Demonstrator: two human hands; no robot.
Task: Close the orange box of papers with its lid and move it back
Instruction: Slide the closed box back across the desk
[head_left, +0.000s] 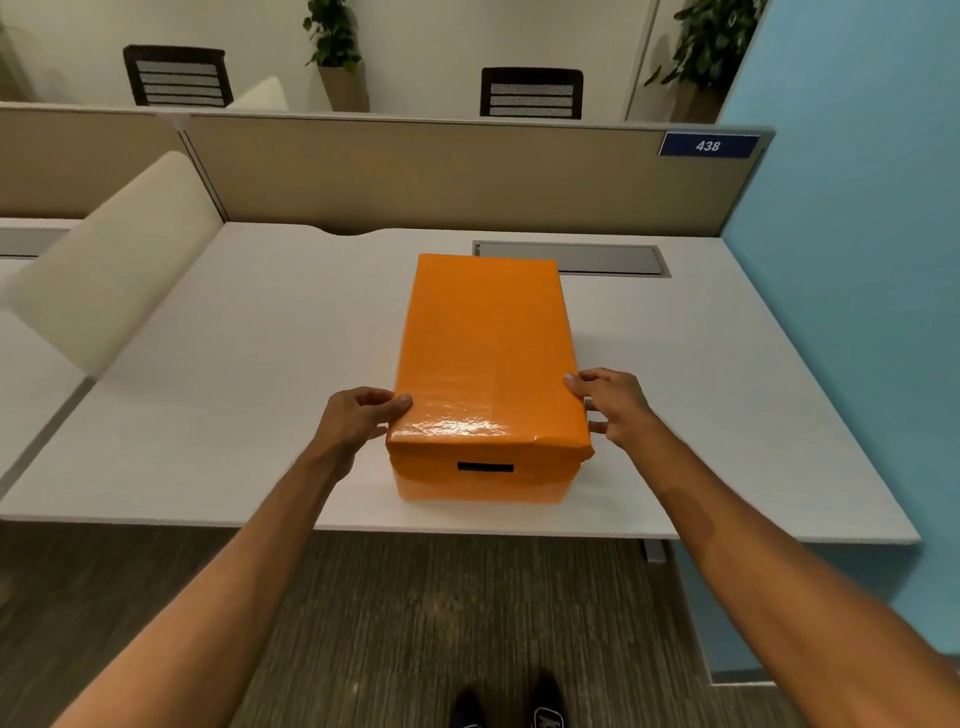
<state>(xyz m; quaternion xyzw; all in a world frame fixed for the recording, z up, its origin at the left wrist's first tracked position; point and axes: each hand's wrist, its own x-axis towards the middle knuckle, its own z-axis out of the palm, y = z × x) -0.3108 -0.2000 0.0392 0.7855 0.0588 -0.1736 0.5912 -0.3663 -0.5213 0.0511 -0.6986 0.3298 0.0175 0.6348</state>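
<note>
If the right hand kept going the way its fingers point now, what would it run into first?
The right hand points inward at the orange box; it would meet the lid edge at once, where its fingertips already seem to touch.

Bare desk (234, 364) lies open around the orange box (488, 353); behind it the partition (415, 176) blocks.

An open-plan office: a pale desk (234, 364) backed by a beige cubicle partition (415, 171) bearing a blue number plate "438" (708, 145), office chairs (531, 92) and potted plants (335, 47) beyond, grey carpet (415, 623) underfoot.
</note>
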